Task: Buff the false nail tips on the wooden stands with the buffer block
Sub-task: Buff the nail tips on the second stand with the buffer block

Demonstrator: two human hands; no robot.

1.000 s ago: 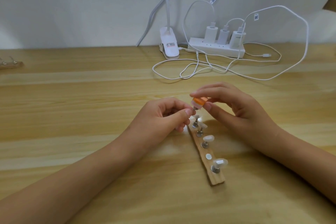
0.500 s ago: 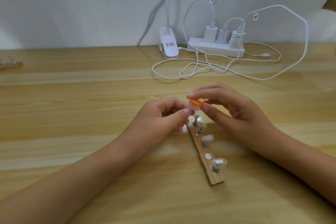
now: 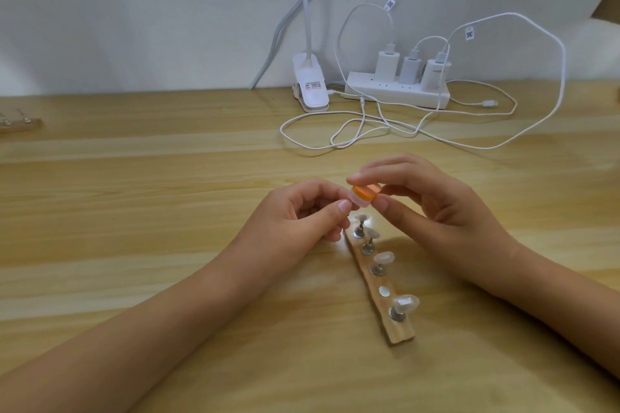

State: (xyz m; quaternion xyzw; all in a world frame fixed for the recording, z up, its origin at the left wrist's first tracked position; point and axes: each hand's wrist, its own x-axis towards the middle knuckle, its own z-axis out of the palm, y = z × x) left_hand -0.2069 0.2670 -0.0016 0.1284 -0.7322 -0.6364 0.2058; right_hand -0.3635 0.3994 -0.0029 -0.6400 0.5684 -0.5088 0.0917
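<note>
Your right hand [image 3: 436, 208] pinches the orange buffer block [image 3: 364, 194] between thumb and forefinger, with the other fingers loosely curled behind. The block is held in the air just above the far end of the wooden stand [image 3: 379, 285], about the middle of the table [image 3: 134, 211].

Your left hand [image 3: 302, 214] has its fingers curled. The thumb and forefinger tips are drawn together against the block's left edge. I cannot tell what, if anything, sits between them.

The stand lies flat, slanting from far left to near right. Four nail tips [image 3: 384, 258] stand on metal pegs along it: two at the far end close under the block, one at mid-length, one towards the near end. A bare metal disc [image 3: 385, 292] sits between the last two.

A second stand [image 3: 20, 124] lies at the far left edge. A power strip [image 3: 396, 94] with three chargers, loose white cables [image 3: 335, 144] and a lamp clip [image 3: 310, 87] occupy the far side by the wall.
</note>
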